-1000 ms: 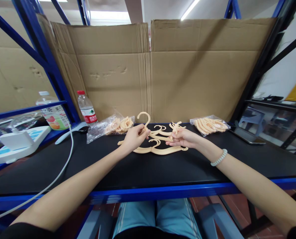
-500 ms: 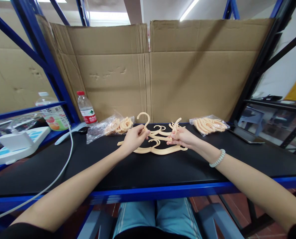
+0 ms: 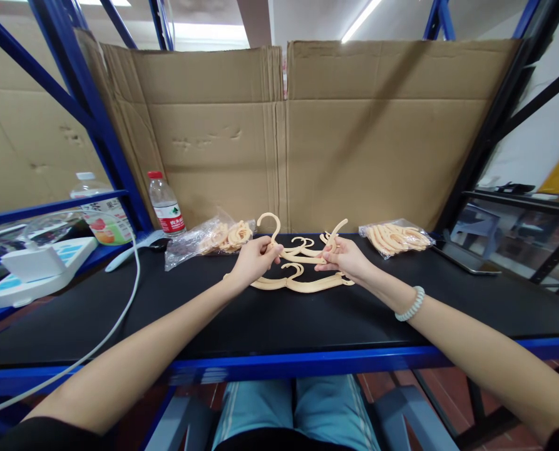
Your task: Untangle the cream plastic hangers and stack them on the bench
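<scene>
Smooth plastic hangers [image 3: 302,285] on a matt black shelf [image 3: 270,319], rough cardboard [image 3: 354,138] behind.

R hand [image 3: 343,258] has gone up a tiny bit. The small hanger [image 3: 337,228] it pinches has tipped up. Its curved end now pokes way higher above the fingers than it did 1 s ago.

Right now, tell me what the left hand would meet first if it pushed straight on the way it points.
The left hand pinches one hanger by its hook; pushed on, it would probably meet the loose hangers lying between it and the right hand first. Depth is hard to judge.
</scene>
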Available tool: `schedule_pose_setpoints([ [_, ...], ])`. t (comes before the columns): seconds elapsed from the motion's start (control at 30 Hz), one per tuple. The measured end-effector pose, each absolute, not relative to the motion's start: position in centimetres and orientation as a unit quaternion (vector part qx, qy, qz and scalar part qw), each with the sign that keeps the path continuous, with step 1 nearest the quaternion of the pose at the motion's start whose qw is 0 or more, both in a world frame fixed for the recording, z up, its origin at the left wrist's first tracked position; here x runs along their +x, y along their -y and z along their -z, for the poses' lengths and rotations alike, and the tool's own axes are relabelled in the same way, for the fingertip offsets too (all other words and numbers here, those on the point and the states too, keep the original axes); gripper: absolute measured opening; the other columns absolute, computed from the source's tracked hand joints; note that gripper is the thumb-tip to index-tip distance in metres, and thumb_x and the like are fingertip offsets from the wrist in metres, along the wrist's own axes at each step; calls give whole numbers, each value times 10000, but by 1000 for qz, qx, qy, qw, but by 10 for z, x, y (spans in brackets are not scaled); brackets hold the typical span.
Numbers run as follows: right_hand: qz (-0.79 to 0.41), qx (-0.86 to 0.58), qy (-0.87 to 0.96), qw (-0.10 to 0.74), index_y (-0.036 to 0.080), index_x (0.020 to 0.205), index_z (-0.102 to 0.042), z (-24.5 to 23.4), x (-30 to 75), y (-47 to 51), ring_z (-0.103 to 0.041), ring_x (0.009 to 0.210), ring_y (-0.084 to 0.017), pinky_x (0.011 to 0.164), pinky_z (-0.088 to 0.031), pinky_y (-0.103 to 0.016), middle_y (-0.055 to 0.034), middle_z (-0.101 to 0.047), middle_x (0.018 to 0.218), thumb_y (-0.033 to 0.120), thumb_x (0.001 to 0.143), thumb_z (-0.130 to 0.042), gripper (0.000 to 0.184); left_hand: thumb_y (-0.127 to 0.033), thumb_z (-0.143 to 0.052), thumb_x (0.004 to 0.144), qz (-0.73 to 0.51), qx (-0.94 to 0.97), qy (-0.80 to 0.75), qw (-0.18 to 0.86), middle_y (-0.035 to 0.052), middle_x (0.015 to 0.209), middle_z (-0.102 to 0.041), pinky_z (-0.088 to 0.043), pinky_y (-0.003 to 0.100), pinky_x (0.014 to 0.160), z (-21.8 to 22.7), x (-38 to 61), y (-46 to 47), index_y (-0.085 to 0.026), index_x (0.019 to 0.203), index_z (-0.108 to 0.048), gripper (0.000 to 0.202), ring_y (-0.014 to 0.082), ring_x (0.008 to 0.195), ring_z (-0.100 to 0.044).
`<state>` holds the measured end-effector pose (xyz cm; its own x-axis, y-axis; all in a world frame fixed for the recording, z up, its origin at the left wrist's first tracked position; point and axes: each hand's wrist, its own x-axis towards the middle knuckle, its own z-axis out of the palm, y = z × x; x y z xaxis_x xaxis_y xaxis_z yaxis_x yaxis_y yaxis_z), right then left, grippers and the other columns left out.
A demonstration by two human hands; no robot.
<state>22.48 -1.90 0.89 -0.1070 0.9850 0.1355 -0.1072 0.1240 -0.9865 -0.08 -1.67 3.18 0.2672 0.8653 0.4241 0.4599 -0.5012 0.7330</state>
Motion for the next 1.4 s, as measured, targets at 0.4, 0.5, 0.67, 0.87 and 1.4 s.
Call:
schedule_pose_setpoints([
  [0.4, -579, -396, 512, 496, 172, 700, -464, -12, 232, 18, -706, 653, -186, 871, -550, -488, -42, -669, 734, -16, 769, -563, 224, -435, -533, 794, -414, 757, -438, 251, 11, 616, -626, -357, 198, 433, -31, -2, 15, -174, 669, -474, 295, 85, 441, -476],
  [0.5, -590, -403, 508, 482, 169, 696, -470, -16, 233, 21, -711, 668, -188, 904, -525, -490, -49, -677, 740, -18, 785, -523, 215, -426, -527, 799, -417, 759, -435, 246, 10, 616, -623, -362, 203, 443, -31, -1, 15, -174, 667, -469, 290, 88, 444, -481],
  [0.67, -607, -407, 503, 462, 166, 679, -462, -18, 234, 21, -717, 696, -193, 924, -509, -474, -65, -689, 734, -17, 806, -478, 224, -414, -516, 813, -415, 767, -432, 228, 6, 612, -625, -370, 216, 467, -28, -3, 13, -176, 667, -472, 283, 94, 446, -487],
  [0.87, -648, -389, 486, 439, 151, 676, -482, -18, 240, 18, -718, 758, -207, 905, -527, -437, -63, -688, 784, -28, 763, -529, 204, -379, -505, 831, -429, 787, -419, 142, -2, 609, -629, -363, 229, 526, -28, -3, 14, -183, 659, -479, 262, 117, 520, -497],
  [1.4, -558, -372, 523, 526, 171, 681, -464, -10, 237, 13, -688, 652, -143, 818, -588, -410, 18, -622, 672, 36, 719, -673, 251, -339, -503, 845, -455, 794, -397, 75, -33, 555, -553, -351, 232, 563, -36, 4, 32, -184, 656, -504, 244, 107, 521, -466],
])
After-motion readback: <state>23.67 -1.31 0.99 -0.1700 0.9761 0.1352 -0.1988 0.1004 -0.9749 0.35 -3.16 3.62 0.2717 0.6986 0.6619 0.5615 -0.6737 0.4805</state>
